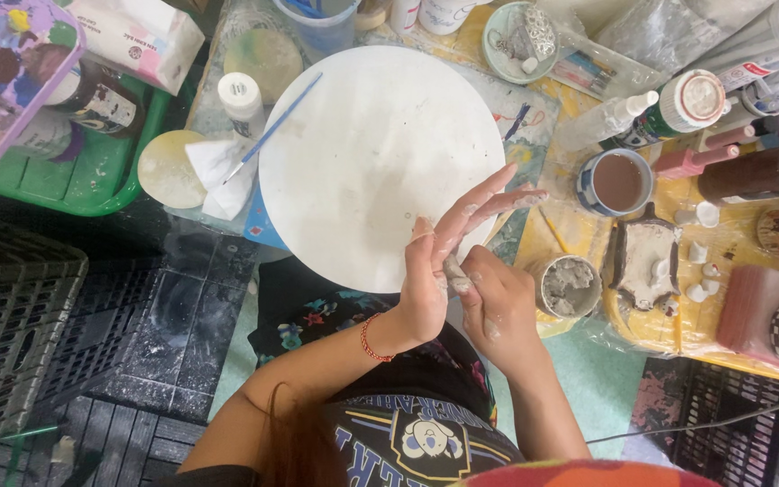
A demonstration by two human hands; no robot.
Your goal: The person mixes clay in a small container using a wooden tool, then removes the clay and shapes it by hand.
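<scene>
My left hand [444,261] is held up with fingers stretched out flat, smeared with grey clay, a red string bracelet on its wrist. My right hand [495,302] presses against its palm, fingers curled around a small lump of grey clay [454,273] between the two hands. Both hover over the near right edge of a round white board [362,153]. A thin blue-handled paintbrush [272,126] lies across the board's left rim.
A small tub of grey clay [570,286] stands right of my hands, beside a clay piece on a dark plate [646,261]. A cup of brown liquid [617,182], paint bottles [678,108], a crumpled tissue [218,171], a paint-stained palette [2,72] and a green tray [101,171] surround the board.
</scene>
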